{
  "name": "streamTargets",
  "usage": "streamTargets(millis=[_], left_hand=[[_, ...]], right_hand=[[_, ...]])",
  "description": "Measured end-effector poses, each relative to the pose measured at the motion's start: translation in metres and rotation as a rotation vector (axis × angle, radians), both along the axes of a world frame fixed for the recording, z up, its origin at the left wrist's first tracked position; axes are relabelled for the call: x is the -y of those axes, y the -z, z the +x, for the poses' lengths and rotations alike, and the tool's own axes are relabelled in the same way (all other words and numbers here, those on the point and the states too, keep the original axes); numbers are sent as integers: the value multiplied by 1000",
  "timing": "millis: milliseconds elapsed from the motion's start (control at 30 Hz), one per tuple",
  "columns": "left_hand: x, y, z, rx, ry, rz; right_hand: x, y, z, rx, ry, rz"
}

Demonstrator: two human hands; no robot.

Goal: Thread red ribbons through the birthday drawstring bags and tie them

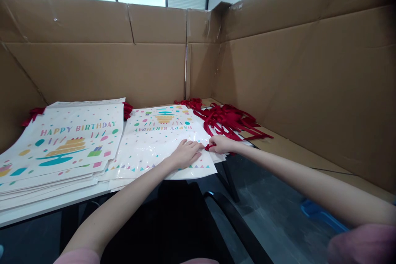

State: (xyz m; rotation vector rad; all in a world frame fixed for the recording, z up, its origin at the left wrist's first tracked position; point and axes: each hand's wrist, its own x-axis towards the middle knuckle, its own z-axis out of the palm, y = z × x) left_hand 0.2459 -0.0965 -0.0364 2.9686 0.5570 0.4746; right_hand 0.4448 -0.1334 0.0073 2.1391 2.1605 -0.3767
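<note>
White sheets printed with a cake and HAPPY BIRTHDAY (161,144) lie in front of me, the lettering upside down. My left hand (185,154) rests on the top sheet near its right part, palm down with fingers stretched toward the right edge. Just right of it, my right hand (220,144) is closed on a red ribbon (209,147) at the sheet's edge. Behind my right hand lies a loose pile of red ribbons (230,117). A second stack of birthday sheets (77,111) sits at the left, lettering upright, with red ribbon bunches (127,110) at its sides.
Tall cardboard walls (99,66) enclose the back and right of the white table (55,204). More cardboard (297,148) lies flat along the right wall. Below are a black chair armrest (238,222) and a blue plastic object (321,214) on the floor.
</note>
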Motion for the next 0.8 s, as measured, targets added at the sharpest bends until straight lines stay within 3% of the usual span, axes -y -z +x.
streamTargets(millis=[367, 800], left_hand=[[-5, 5, 1, -125, -41, -14], [4, -8, 19, -100, -115, 101]], right_hand=[[0, -5, -2, -112, 35, -34], [-10, -3, -2, -226, 72, -33]])
